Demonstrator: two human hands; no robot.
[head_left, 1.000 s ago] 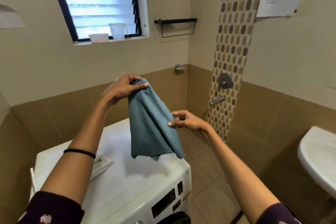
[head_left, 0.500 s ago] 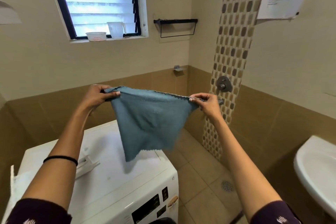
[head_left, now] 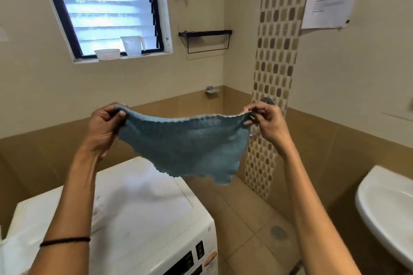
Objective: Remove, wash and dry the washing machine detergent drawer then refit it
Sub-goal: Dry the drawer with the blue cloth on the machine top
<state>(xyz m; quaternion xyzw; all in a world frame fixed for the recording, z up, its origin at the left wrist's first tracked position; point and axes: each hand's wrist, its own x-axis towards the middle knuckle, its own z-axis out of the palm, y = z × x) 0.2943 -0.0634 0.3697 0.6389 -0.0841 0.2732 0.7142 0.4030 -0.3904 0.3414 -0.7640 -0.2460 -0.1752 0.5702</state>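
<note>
A blue-grey cloth (head_left: 185, 147) hangs spread out in the air above the white washing machine (head_left: 138, 212). My left hand (head_left: 102, 127) pinches its upper left corner and my right hand (head_left: 266, 125) pinches its upper right corner, so the top edge is stretched between them. The cloth's lower edge hangs loose over the machine's back right corner. The detergent drawer is hidden behind my left forearm.
A white washbasin (head_left: 384, 212) juts in at the right edge. The tiled floor with a round drain (head_left: 278, 232) lies between machine and basin. A tub (head_left: 107, 54) and a measuring jug (head_left: 132, 45) stand on the window sill. A black rack (head_left: 205, 35) hangs on the back wall.
My hands went from bunching the cloth to holding it by two corners, then moved further apart. The cloth is now spread wide and its lower part has swung up.
</note>
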